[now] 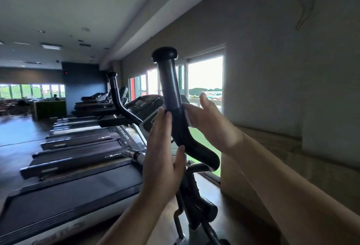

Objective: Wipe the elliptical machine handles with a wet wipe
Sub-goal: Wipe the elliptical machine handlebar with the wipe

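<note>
Both your left hand (161, 147) and right hand (210, 120) lie flat and open on the elliptical handle (171, 86); press the wet wipe (187, 118) firmly and rub upward.

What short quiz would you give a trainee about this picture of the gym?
1. True or false: the left hand touches the near handle with straight fingers.
2. What sits on top of the near handle? A. a round black knob B. a red button C. a folded towel
3. Fill in: in the picture, the second handle stands to the ___ of the near one.

Key: 1 true; 2 A; 3 left.
</note>
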The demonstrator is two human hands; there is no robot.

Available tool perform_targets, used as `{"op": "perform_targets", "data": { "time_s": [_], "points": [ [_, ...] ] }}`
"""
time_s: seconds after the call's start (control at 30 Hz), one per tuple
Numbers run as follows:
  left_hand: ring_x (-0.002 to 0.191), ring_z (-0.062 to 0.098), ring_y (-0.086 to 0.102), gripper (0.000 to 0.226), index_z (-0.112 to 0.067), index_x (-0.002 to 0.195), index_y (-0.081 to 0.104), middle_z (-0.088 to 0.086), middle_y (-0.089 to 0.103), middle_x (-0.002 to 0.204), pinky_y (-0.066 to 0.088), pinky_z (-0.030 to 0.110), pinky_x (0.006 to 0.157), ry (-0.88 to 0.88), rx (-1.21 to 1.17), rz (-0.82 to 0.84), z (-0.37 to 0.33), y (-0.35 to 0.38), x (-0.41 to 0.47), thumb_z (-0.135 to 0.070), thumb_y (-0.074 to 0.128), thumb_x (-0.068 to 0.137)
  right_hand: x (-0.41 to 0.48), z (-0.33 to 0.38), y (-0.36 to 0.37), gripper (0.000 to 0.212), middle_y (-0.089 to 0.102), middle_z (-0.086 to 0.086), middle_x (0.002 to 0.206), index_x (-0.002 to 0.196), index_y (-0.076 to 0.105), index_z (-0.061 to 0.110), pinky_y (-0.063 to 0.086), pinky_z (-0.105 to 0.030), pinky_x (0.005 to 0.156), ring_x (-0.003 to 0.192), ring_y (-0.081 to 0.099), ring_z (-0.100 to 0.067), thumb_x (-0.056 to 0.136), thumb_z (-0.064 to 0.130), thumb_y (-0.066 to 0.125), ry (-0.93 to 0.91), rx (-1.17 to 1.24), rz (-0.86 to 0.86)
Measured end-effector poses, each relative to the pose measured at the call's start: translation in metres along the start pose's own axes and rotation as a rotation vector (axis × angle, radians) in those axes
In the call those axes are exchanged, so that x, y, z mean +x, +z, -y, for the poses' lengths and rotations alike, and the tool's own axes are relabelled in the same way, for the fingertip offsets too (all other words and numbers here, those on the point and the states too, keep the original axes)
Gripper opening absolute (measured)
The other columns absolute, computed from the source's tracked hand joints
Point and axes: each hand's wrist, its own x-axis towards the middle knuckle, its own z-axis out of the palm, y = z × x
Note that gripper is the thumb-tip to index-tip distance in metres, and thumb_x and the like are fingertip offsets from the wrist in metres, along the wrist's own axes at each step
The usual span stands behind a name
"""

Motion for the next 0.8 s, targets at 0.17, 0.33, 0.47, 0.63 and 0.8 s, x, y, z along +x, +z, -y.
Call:
{"op": "perform_targets", "data": {
  "time_s": [0.17,0.33,0.47,0.63,0.8],
  "points": [
    [0.158,0.021,0.017,0.083,-0.013,0.163,0.017,0.000,0.005,0.173,0.046,0.053,0.112,0.046,0.133,0.022,0.006,0.003,-0.002,-0.009,0.062,0.095,-0.017,-0.016,-0.005,0.096,0.069,-0.017,0.134,0.131,0.069,0.008,0.033,-0.046,0.123,0.130,0.063,-0.031,0.094,0.074,0.011,0.158,0.084,-0.089],
    [0.158,0.023,0.019,0.085,-0.019,0.163,0.012,-0.002,0.002,0.173,0.048,0.057,0.108,0.062,0.151,0.032,0.011,0.006,-0.005,-0.012,0.063,0.096,-0.017,-0.015,0.001,0.093,0.060,-0.029,0.141,0.144,0.047,-0.012,0.043,-0.036,0.114,0.127,0.060,-0.039,0.102,0.063,0.012,0.063,0.150,-0.031],
    [0.158,0.021,0.017,0.091,-0.019,0.163,0.013,-0.002,0.001,0.173,0.049,0.056,0.107,0.061,0.191,0.060,0.013,0.007,-0.009,-0.022,0.070,0.093,-0.024,-0.021,-0.011,0.072,0.078,0.013,0.086,0.098,0.063,0.016,0.046,-0.009,0.089,0.087,0.067,0.002,0.106,0.056,0.004,0.269,0.130,0.072],
    [0.159,0.021,0.014,0.094,-0.016,0.163,0.012,-0.002,-0.001,0.173,0.047,0.057,0.110,0.063,0.246,0.033,0.014,0.012,-0.011,-0.028,0.071,0.092,-0.040,-0.019,-0.001,0.131,0.052,-0.017,0.156,0.154,0.040,0.001,0.044,-0.032,0.112,0.143,0.050,-0.033,0.068,0.100,0.043,0.277,0.140,0.062],
    [0.159,0.023,0.015,0.093,-0.017,0.163,0.008,-0.003,-0.004,0.173,0.048,0.056,0.109,0.080,0.322,0.005,0.014,0.020,-0.016,-0.032,0.068,0.094,-0.083,-0.045,0.006,0.077,0.046,0.033,0.151,0.150,0.048,0.043,0.031,-0.021,0.119,0.134,0.043,0.020,0.090,0.086,0.027,0.259,0.019,-0.086]
  ]
}}
